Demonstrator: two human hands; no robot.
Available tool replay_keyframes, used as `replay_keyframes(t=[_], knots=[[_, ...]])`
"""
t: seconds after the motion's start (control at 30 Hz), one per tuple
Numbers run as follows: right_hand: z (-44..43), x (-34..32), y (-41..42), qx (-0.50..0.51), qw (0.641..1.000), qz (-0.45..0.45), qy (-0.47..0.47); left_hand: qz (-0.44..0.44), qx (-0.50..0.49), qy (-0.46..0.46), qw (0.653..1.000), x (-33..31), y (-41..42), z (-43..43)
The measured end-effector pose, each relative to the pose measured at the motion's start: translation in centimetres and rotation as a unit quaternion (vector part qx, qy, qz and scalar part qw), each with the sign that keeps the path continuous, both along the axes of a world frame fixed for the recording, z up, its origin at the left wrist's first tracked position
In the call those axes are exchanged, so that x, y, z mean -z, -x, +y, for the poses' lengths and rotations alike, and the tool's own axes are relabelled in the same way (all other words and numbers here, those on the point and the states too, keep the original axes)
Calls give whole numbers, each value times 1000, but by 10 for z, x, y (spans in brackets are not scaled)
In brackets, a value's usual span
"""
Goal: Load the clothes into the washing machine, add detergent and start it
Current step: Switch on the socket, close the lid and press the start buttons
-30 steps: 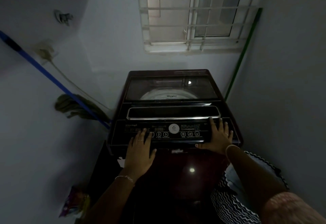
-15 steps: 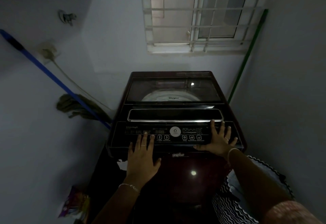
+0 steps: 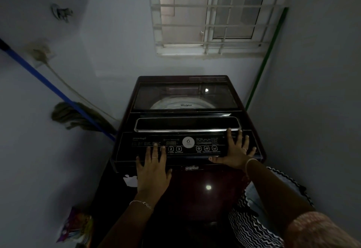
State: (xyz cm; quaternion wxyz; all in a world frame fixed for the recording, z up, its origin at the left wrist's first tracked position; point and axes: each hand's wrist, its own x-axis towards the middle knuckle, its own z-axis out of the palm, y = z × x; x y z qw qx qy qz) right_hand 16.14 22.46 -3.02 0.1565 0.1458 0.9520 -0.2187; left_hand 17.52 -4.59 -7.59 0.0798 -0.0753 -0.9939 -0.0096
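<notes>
Both hands lie flat, fingers straight, on a closed washing machine's [image 3: 195, 99] control panel [image 3: 187, 146]. Left hand [image 3: 153, 171] touches the buttons; right hand [image 3: 234, 150] grips nothing

Up at 12 to 1 o'clock we've got a barred window [image 3: 214, 15] with pale light behind it. A green pole [image 3: 267, 58] stands in the corner around 2. Over at 9 a blue-handled mop [image 3: 39, 74] slants down the wall, its stringy head [image 3: 74, 116] at the low end. At 10 we see a corded wall socket [image 3: 40, 54].
</notes>
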Motion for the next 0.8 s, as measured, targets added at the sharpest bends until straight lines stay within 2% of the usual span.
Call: replay_keyframes(t=[0.33,0.6,0.8], knots=[[0,2,1,-2,1000,0,-4,-29,14,28,999,-6,11,0],[-1,-6,5,-10,998,-52,-25,-42,10,13,999,-11,8,2],[-1,-5,4,-13,998,-47,-25,-38,7,4,999,-8,3,2]])
